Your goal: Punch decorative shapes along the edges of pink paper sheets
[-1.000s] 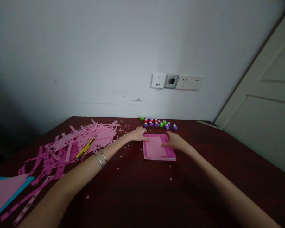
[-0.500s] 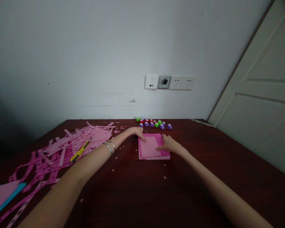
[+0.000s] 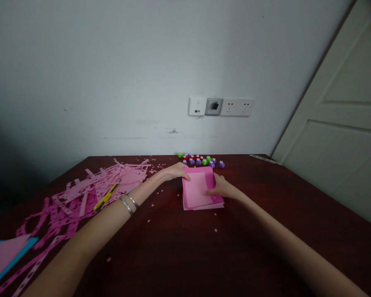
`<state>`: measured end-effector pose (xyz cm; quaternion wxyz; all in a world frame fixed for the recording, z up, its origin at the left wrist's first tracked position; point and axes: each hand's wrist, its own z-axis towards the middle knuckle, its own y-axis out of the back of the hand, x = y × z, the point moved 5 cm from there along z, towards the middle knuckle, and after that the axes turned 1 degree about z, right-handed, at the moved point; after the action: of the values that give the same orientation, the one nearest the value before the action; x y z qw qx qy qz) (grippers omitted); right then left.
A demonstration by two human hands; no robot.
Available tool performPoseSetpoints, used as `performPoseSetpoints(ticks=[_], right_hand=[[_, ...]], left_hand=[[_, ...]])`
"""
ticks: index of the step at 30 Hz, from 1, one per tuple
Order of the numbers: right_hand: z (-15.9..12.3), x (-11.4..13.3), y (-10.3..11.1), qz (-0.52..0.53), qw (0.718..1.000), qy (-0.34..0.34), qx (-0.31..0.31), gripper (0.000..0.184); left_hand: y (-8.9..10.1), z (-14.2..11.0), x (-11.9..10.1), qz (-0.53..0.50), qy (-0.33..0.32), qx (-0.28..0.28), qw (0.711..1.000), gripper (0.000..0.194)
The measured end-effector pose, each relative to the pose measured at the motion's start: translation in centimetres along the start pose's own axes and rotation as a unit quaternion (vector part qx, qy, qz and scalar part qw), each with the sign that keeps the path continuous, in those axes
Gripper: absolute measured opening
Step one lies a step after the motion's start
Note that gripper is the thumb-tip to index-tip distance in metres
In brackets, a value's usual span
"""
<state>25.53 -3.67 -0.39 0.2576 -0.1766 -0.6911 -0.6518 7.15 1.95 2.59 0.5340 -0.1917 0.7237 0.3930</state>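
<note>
A stack of square pink paper sheets (image 3: 195,190) is held between my two hands, its far edge tipped up from the table. Light pink paper lies on darker pink, and paler edges show at the near side. My left hand (image 3: 177,171) grips the far left corner, thumb on top and fingers behind. On the right edge, my right hand (image 3: 219,185) has its thumb over the top sheet, with the other fingers partly hidden behind the stack.
Pink punched paper strips (image 3: 77,198) are heaped at left, with a yellow utility knife (image 3: 106,198) on them. Pink and blue sheets (image 3: 6,255) lie front left. Several small coloured craft punches (image 3: 198,161) stand near the wall. A ruler-like strip (image 3: 264,159) lies far right.
Both hands have lifted the far edge of the paper stack, so it now tilts up toward me. The near edges have fanned slightly apart.
</note>
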Motion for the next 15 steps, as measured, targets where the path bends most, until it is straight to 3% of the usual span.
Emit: performPoseSetpoints(ticks=[2,4,6,9,11,15], right_hand=[[-0.3,0.9,0.8,0.136,0.988,0.067,0.003,0.082],[-0.7,1.7,1.7,0.254,0.963,0.090,0.006,0.068],[-1.0,2.2,2.7,0.303,0.950,0.079,-0.017,0.057],[-1.2,2.9,4.0,0.302,0.944,0.087,-0.105,0.046],[-1.1,3.0,4.1,0.306,0.936,0.103,-0.137,0.043],[-0.4,2.0,2.2,0.308,0.941,0.083,-0.115,0.040]], left_hand=[[0.0,-1.1,-1.7,0.002,-0.049,-0.010,0.999,0.035],[0.1,-2.2,-3.7,0.010,-0.097,-0.023,0.995,0.038],[0.4,-3.1,-5.4,0.026,-0.135,-0.054,0.989,0.034],[1.0,-3.8,-6.5,0.018,-0.182,-0.123,0.976,0.027],[1.0,-3.8,-5.6,-0.023,-0.194,-0.160,0.967,0.031],[-0.1,-3.1,-0.8,-0.141,-0.145,-0.181,0.963,0.039]])
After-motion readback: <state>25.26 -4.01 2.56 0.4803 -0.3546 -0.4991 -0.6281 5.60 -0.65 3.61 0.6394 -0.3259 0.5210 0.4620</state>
